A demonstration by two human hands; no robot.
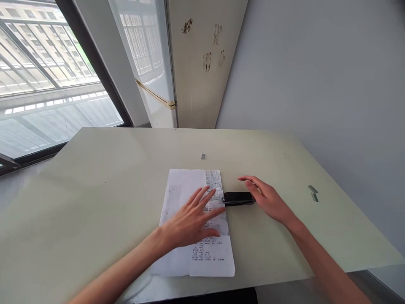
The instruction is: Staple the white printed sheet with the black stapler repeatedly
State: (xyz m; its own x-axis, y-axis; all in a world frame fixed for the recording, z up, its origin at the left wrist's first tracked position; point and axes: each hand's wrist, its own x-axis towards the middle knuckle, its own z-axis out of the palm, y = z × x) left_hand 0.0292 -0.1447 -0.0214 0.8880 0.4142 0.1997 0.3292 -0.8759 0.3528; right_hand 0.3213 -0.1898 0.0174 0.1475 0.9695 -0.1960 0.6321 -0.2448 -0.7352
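A sheaf of printed paper [177, 185] lies on the table with its printed side along the right. My left hand [193, 219] rests flat on the paper, fingers spread. At the right edge of the paper lies a black stapler [238, 197], its front end meeting the sheet. My right hand [268, 200] is beside the stapler's rear end, with fingers stretched out and thumb apart. Whether it touches the stapler I cannot tell.
The pale table [126, 169] carries a small grey staple strip [203, 156] beyond the paper. Two more grey strips [313, 192] lie to the right. A fridge [202, 84] stands behind the table, a grey wall [310, 76] is on the right, and a window [47, 63] is on the left.
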